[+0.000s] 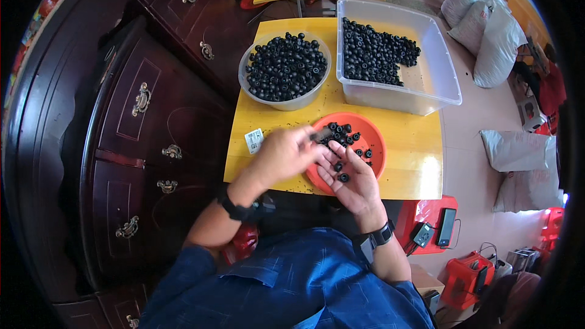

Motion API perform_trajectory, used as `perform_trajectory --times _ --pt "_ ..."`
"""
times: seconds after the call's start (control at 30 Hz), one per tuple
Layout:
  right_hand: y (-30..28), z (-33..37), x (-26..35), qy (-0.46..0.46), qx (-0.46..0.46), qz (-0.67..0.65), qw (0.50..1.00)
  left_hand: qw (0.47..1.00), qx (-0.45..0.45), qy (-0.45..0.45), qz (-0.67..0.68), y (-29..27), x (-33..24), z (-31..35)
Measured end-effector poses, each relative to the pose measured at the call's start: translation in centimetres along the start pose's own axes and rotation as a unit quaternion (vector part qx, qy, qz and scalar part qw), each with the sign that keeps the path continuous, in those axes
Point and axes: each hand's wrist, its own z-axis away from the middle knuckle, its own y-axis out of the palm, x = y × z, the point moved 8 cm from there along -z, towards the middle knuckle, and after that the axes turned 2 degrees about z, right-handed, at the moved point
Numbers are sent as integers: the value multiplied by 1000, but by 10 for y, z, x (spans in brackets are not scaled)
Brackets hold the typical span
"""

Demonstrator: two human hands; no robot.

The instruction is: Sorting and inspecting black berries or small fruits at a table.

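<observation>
A: What have the hands got?

B: The right hand (356,187) is palm up at the lower middle of the frame, half open and loosely cupped, with a couple of small black parts (343,178) lying in it. The left hand (283,151) is blurred; its fingertips look drawn together at a dark, smeared object (320,134), but whether they grip it I can't tell

A: And the other parts?

B: Some lie in the orange dish (378,137) at the centre, on the yellow table (411,146). Plenty more fill the round tub (292,105) at upper centre, and the clear bin (442,73) right of that

A: How would you handle them well?

B: I'd hold the right palm low over the dish and cup it deeper, since round parts like those probably roll easily. Then anything slipping should land back in the dish. Take one at a time with the left fingertips, and don't hurry the pinch
</observation>
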Motion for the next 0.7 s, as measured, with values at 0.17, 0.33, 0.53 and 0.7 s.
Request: perform_trajectory --times 0.17,0.33,0.53,0.7 --pt "19 -5 -8 9 17 25 999 995 -24 64 -71 42 -13 27" --pt "11 -6 -8 -4 18 37 999 991 -49 102 -77 46 -16 25" --pt "0 1 0 -45 -19 89 995 987 -79 110 -87 27 -25 22" --pt "8 2 2 -29 58 147 987 990 -65 113 -60 24 -36 23"
